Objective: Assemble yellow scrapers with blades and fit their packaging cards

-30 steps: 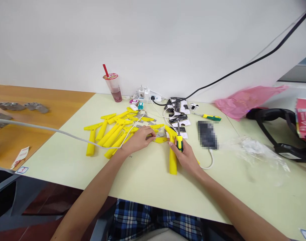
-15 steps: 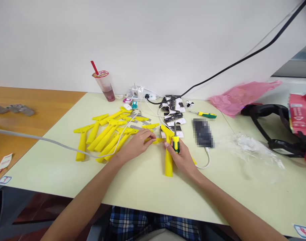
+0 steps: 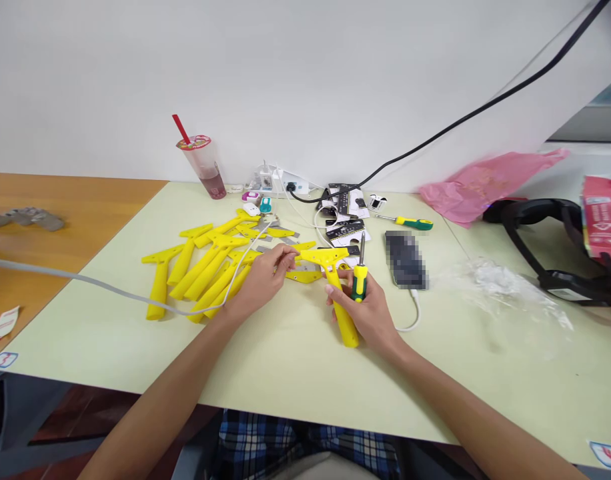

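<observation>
Spanning the lower frame, a pale tabletop [image 3: 285,373] bears yellow scraper handles [image 3: 200,267] at centre left, seemingly within easy reach. At centre, the left hand's [image 3: 264,273] fingertips press together by the head of a T-shaped scraper [image 3: 346,327]; whether they pinch anything is unclear. The right hand [image 3: 370,310] wraps its handle, probably to steady it, with a screwdriver [image 3: 360,283] tucked in, perhaps for handiness.

phone screen [image 3: 406,260] pixelated, black cable [image 3: 425,142] cut at top, anything in left grip [image 3: 266,272] indistinct

Bright, even light casts soft shadows; edges look stretched.
</observation>
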Tool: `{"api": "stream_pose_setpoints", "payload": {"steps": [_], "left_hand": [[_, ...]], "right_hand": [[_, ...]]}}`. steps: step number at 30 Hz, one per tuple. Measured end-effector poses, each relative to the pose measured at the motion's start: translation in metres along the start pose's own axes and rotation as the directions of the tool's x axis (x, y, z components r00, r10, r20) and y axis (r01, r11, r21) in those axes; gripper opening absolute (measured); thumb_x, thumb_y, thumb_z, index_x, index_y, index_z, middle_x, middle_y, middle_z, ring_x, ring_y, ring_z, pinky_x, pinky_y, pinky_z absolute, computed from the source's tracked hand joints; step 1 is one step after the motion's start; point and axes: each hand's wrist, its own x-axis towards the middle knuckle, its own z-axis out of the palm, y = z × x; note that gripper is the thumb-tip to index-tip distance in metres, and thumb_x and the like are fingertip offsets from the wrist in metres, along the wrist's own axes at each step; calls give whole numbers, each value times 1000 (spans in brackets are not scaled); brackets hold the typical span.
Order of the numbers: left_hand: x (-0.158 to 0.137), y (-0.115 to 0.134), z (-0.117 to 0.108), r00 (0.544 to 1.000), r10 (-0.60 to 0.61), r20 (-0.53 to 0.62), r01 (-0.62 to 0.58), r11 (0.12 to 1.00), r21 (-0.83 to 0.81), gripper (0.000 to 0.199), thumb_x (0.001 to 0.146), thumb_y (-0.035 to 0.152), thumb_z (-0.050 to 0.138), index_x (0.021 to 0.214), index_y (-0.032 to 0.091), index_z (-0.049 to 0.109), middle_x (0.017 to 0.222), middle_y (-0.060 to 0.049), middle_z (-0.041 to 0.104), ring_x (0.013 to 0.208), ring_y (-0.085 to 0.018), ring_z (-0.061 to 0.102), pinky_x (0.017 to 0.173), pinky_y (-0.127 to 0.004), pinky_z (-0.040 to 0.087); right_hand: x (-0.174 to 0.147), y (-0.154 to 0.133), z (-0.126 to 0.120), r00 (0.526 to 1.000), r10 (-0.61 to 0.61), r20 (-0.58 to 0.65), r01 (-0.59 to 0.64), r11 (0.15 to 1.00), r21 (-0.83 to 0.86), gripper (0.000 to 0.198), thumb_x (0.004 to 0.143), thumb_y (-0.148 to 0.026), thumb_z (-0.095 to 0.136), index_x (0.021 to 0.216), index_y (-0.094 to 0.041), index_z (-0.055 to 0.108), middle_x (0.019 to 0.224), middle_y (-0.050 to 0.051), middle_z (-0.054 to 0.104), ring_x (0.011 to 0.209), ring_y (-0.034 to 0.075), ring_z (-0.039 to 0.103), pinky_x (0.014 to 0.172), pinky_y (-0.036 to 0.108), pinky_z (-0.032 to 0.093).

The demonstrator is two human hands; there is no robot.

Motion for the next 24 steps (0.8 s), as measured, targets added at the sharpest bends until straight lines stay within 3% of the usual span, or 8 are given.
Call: {"api": "stream_pose_setpoints", "payload": {"steps": [4,8,11,14,17,21,24], "left_hand": [[-2,2,2,1000,5,10,-6,993,118,32,108,32,44,119,21,73,89,-3,70,79,-19,63,75,-30,47],[-1,2,-3,999,-44,-22,48,978,204,36,103,25,44,113,21,78,76,-1,67,67,-19,58,69,-32,44],[3,-2,-6,999,-38,-4,37,968,249,28,103,35,54,108,23,78,87,-4,74,75,-21,64,72,-33,47],[6,-8,-5,989,36,141,-77,953,294,28,96,49,71,105,24,77,109,-8,79,98,-27,69,89,-37,53],[5,-12,0,972,51,230,-122,944,307,33,91,55,78,103,24,76,114,-10,77,111,-31,68,99,-43,53],[1,-10,0,981,5,193,-59,961,272,35,84,56,84,94,24,74,104,-9,76,100,-30,68,92,-41,54],[1,-5,-7,982,-55,180,8,967,255,34,85,57,83,86,24,73,94,-8,75,88,-27,67,80,-37,52]], "right_hand": [[0,1,0,1000,-23,8,22,999,44,59,79,-66,89,101,-27,50,129,11,72,76,22,74,56,37,63],[0,3,-2,1000,-19,15,18,996,82,53,88,-67,81,100,-26,49,135,10,69,81,21,74,59,37,65],[1,7,-3,1000,-3,26,1,997,72,52,88,-66,81,99,-27,49,138,9,67,86,22,74,60,36,65],[2,11,-4,999,-11,39,10,999,32,52,88,-67,81,100,-27,51,129,8,70,82,21,73,60,37,64],[4,15,-5,999,-22,37,22,1000,11,52,88,-67,81,102,-26,52,123,8,71,81,22,73,60,36,64],[5,16,-5,999,-34,39,34,999,-10,52,89,-68,80,100,-27,50,119,8,73,79,21,73,60,35,64],[4,13,-3,999,-43,27,44,999,-17,55,87,-70,80,97,-26,48,132,10,70,80,21,73,59,35,64]]}}
